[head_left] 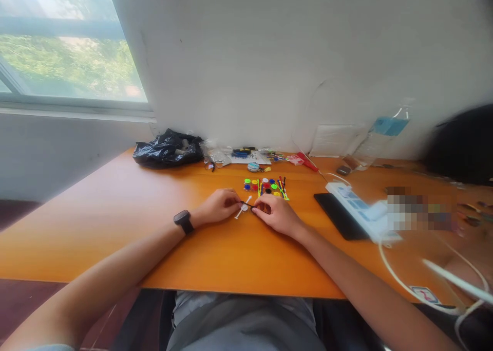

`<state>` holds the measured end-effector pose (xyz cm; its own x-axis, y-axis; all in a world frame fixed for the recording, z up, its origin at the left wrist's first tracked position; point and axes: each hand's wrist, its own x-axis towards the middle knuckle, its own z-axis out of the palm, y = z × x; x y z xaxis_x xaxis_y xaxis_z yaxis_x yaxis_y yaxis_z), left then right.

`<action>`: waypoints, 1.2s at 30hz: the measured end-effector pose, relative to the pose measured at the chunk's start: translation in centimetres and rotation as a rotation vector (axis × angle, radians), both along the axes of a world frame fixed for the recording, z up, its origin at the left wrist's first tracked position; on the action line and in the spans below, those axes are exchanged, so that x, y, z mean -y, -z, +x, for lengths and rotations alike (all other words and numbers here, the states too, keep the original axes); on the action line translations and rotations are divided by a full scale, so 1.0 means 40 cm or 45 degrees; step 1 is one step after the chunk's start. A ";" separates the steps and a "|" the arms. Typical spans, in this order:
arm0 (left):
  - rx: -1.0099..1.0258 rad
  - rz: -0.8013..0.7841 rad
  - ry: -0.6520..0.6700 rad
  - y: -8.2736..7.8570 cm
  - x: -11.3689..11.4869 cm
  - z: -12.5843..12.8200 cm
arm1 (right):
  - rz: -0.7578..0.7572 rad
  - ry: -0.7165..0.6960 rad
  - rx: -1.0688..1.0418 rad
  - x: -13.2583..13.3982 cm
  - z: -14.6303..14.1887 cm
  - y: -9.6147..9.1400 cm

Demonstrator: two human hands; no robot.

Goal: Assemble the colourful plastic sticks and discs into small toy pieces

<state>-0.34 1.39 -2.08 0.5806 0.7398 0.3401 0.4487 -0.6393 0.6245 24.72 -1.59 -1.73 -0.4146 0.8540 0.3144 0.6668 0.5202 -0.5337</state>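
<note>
My left hand (221, 205), with a dark watch on its wrist, pinches one end of a thin black stick-like piece (247, 204) just above the table. At the other end, the fingers of my right hand (276, 215) are closed on the same piece. Below it lies a white stick-shaped piece (238, 216), partly covered. Just beyond my hands sit several small round coloured pieces (254, 182) in rows. Beside them is a bunch of thin coloured sticks (284, 187) in yellow, black, red and green. The fingertips partly hide what they grip.
A black plastic bag (167, 149) rests at the back left, near small packets (219, 156) and a round tin (253, 167). To the right are a black phone-like slab (339, 217), a white power strip (352, 207) and cables (393, 271). A large dark rounded shape (462, 145) stands far right.
</note>
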 end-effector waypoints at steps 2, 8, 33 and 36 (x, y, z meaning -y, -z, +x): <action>0.000 -0.009 0.006 -0.002 0.003 0.002 | 0.000 -0.021 -0.040 -0.004 -0.001 0.008; 0.104 -0.104 -0.115 0.015 -0.001 0.004 | 0.006 -0.007 -0.153 -0.021 -0.011 0.038; 0.014 0.184 -0.118 0.003 0.000 -0.004 | -0.092 -0.275 -0.110 0.010 -0.031 0.019; -0.019 0.218 -0.084 0.002 0.003 0.001 | -0.096 -0.384 -0.100 0.016 -0.029 0.011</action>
